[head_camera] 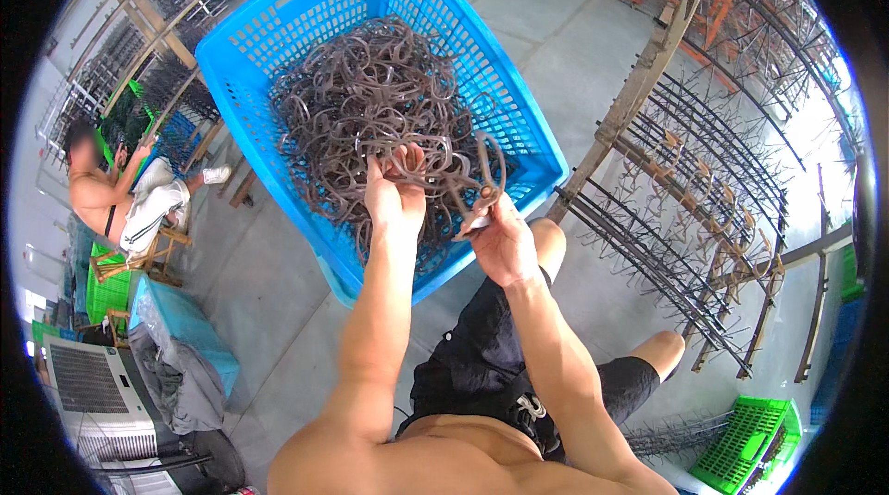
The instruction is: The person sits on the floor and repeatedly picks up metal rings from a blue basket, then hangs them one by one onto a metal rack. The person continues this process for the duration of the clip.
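A large blue plastic basket [278, 182] with slotted walls stands before me, holding a tangled heap of dark brown looped parts [375, 78]. My right hand [505, 245] grips one or more curved, looped brown parts [501, 161] above the basket's near right side. At the heap's near side, my left hand [394, 193] is turned palm up with its fingers curled among the loops. Several loops lie against those fingertips; whether they are gripped is hard to tell. The material of the parts is not certain.
On the right stands a rack [625, 99] of dark rods with hooks, some carrying brown loops [722, 196]. A green basket [746, 446] sits at lower right. To the left, another person [104, 196] sits on a wooden stool [156, 255], beyond a light-blue bin [201, 328] and an air cooler [94, 384].
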